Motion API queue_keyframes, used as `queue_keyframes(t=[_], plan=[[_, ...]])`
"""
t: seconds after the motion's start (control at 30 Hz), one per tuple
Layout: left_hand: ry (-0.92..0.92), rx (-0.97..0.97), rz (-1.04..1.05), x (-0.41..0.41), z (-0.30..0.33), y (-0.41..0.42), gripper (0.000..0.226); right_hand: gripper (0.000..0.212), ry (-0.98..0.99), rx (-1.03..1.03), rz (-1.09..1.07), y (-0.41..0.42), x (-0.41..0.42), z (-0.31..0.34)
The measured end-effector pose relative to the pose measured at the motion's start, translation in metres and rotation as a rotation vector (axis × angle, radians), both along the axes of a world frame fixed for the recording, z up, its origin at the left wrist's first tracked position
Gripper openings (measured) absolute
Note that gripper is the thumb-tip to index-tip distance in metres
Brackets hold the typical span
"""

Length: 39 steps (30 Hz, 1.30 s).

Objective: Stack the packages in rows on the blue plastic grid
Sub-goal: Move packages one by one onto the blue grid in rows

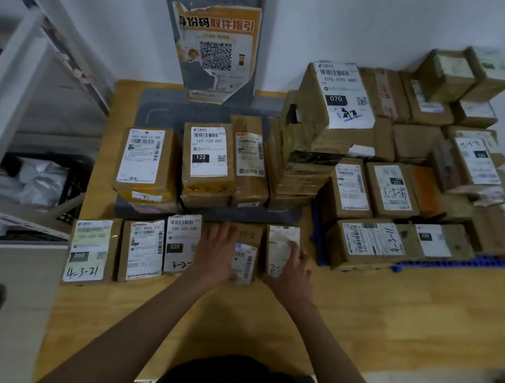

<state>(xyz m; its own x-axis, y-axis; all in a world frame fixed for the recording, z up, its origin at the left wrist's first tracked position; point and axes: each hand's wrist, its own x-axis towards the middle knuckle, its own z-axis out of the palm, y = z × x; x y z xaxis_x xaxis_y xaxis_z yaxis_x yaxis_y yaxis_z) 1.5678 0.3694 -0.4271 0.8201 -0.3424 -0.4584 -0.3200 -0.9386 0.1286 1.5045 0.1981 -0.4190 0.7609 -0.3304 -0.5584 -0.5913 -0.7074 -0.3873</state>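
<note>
Packages lay across the wooden tabletop (357, 307) in front of us, and we took them in from left to right. At the far left of the near row sat a box marked 4-3-21 (90, 252), then a box with a long white label (143, 250), then the box marked 220 (182, 243), each just beside its neighbour. Behind them, on a grey tray (161, 107), stood three more boxes, the middle one marked 122 (208, 163).

Our left hand (216, 254) rested flat on a brown box (249, 235) in that near row, fingers spread wide and straight, pressing rather than gripping. Just right of it, our right hand (294, 270) lay against a narrow box with a pale label (280, 245), fingers extended along its right side; we could not tell whether the thumb curled round the near edge.

Farther right, the blue plastic grid (452, 260) showed only at its near edge, beneath a crowded pile of packages (376, 187) stacked several deep, with one marked 070 (338, 98) tilted on top.

We judged these small cardboard boxes stiff and fairly light, their taped faces somewhat slick, so a flat palm alone might slide. Taking each by its two opposite long sides seemed the surest hold, keeping labels upward. The tilted upper boxes on the grid looked liable to topple if nudged.
</note>
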Motion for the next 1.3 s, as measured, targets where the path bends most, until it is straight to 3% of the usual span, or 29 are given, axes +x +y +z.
queue_keyframes(t=[0.1, 0.23, 0.57, 0.8, 1.1, 1.3], plan=[[0.044, -0.178, 0.250, -0.013, -0.004, -0.011, 0.123, 0.101, 0.001, -0.009, -0.013, 0.000, -0.005, 0.001], [0.088, -0.207, 0.457, -0.028, -0.005, -0.024, 0.130, 0.104, -0.006, -0.014, -0.019, -0.001, -0.010, 0.003], [0.135, -0.194, 0.454, -0.042, -0.001, -0.027, 0.137, 0.104, -0.021, 0.018, 0.002, -0.007, -0.029, 0.009], [0.023, -0.276, 0.462, -0.054, 0.022, -0.020, 0.127, 0.108, -0.076, 0.036, 0.025, -0.022, -0.048, 0.026], [-0.074, -0.332, 0.452, -0.071, 0.061, -0.029, 0.129, 0.131, -0.245, 0.013, 0.054, -0.052, -0.065, 0.063], [-0.189, -0.299, 0.480, -0.093, 0.091, -0.051, 0.125, 0.126, -0.341, 0.034, 0.114, -0.084, -0.081, 0.094]])
